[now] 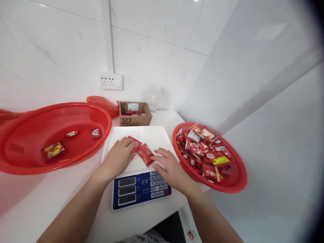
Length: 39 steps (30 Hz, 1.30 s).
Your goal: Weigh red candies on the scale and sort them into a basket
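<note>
Two red packets lie on the white pan of a weighing scale (116,135). My left hand (118,157) rests at the upper-left red packet (134,141), its fingertips over the packet's edge and its fingers spread. Beside the lower-right red packet (145,154) is my right hand (168,167), fingers apart, with fingertips at the packet's right edge. Neither hand is closed round anything. Below the pan, the scale's blue panel (141,189) shows a keypad and three small displays.
A large red basket (83,152) on the left holds a few packets. Another red basket (240,179) on the right is heaped with red packets. Behind the scale stand a cardboard box (136,120) with packets and a red plastic bag (103,104). A wall socket (111,81) is above.
</note>
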### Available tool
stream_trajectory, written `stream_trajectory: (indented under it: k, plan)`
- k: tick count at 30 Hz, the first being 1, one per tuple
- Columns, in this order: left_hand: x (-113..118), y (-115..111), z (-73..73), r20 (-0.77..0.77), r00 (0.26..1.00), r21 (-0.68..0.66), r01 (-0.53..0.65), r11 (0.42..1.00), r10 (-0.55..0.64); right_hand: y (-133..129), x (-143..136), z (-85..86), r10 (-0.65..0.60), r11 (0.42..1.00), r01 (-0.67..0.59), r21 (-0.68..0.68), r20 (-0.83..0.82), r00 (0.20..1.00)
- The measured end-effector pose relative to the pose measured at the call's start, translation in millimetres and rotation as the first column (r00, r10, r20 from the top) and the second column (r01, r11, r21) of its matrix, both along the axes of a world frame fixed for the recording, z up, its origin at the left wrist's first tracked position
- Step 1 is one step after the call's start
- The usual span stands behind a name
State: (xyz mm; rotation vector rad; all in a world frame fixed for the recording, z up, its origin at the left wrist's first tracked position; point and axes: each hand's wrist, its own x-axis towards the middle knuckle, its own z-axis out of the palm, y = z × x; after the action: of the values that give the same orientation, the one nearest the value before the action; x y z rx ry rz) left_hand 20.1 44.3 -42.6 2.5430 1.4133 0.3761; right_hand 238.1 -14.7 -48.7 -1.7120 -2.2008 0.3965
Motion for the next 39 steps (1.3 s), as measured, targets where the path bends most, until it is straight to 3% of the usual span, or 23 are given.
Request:
stream_trajectory:
  k: [6,11,18,27,39]
  plan:
    - [-4,2,-1.3,0.149,0.989,0.094,-0.032,0.995,0.017,17,79,22.7,-0.218,0.972,0.228,-0.062,0.130,0.967]
    - [-4,-5,7.4,0.259,0.965,0.071,0.012,0.997,-0.030,40,122,8.8,-0.178,0.904,0.258,-0.342,0.248,0.952]
    - [-2,-11,11.1,0.284,0.958,0.068,0.019,0.998,-0.037,59,124,-12.7,-0.038,0.889,0.122,-0.442,0.194,0.980]
    - [-2,-11,13.3,0.287,0.957,0.057,0.028,0.998,-0.043,56,132,-6.0,0.128,0.867,-0.017,-0.498,0.189,0.974]
    - [-1,-12,19.7,0.256,0.964,0.045,0.062,0.997,-0.072,54,132,-26.7,-0.019,0.906,0.165,-0.389,0.352,0.936]
